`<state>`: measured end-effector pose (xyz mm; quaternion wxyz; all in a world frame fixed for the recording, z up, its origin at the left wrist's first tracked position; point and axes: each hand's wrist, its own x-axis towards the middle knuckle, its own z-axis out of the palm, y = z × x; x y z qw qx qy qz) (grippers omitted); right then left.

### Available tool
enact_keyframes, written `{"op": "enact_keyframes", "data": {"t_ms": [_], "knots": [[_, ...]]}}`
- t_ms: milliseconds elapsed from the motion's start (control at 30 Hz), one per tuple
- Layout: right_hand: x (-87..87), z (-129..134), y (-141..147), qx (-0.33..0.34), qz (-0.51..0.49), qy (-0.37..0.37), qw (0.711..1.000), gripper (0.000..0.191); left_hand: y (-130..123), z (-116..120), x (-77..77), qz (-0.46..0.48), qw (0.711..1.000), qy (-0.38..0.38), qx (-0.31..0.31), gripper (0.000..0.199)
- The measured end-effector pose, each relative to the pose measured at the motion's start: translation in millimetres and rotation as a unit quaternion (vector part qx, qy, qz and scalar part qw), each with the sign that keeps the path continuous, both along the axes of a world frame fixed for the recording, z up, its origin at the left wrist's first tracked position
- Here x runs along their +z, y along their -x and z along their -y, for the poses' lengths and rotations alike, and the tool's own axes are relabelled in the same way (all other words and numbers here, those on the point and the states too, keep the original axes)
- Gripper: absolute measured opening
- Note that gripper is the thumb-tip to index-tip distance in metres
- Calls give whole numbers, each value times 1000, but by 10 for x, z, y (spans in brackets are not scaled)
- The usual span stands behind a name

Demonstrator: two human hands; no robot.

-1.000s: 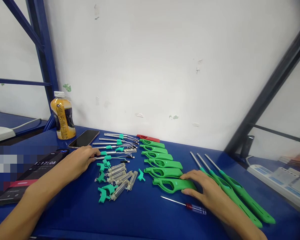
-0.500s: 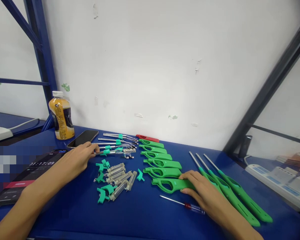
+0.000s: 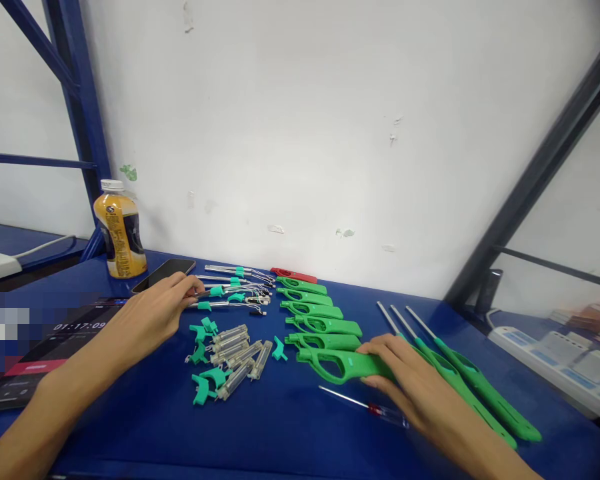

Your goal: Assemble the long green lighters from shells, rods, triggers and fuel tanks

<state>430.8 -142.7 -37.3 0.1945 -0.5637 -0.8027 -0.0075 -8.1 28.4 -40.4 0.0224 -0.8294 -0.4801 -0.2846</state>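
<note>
My left hand (image 3: 167,307) pinches the end of a metal lighter tube fitted with a teal trigger (image 3: 216,291); thin wires trail from its far end. Similar tubes (image 3: 225,269) lie around and behind it. On the right, my right hand (image 3: 410,380) grips the rear of a green lighter handle (image 3: 347,365), its finger loop pointing left. Behind that handle runs a row of green handles (image 3: 325,326) ending in a red one (image 3: 295,275). A screwdriver (image 3: 375,408) lies just in front of my right hand.
Loose teal triggers (image 3: 203,390) and several clear fuel tanks (image 3: 236,380) lie mid-table. Long-necked green lighters (image 3: 460,370) rest at the right. A drink bottle (image 3: 120,233), a phone (image 3: 163,273) and a timer screen (image 3: 45,360) are at the left. A white wall (image 3: 290,133) stands behind.
My left hand has raised its tube slightly and shifted it over the neighbouring ones. The green handle in my right hand has moved a little to the left.
</note>
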Motion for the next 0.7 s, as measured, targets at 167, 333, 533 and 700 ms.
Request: {"op": "enact_keyframes", "data": {"t_ms": [167,333,533,700], "knots": [[-208,157,336,53,49,-37,997,29,-91,113,120,5,1000,-9,5,27],[-289,187,528,80,71,-39,994,32,-153,272,231,7,1000,-24,-2,28],[-206,233,238,6,-27,-63,998,28,-203,485,334,19,998,-47,-29,27],[-348,160,-366,-109,-64,-43,991,39,-219,663,386,35,994,-67,-83,27]]}}
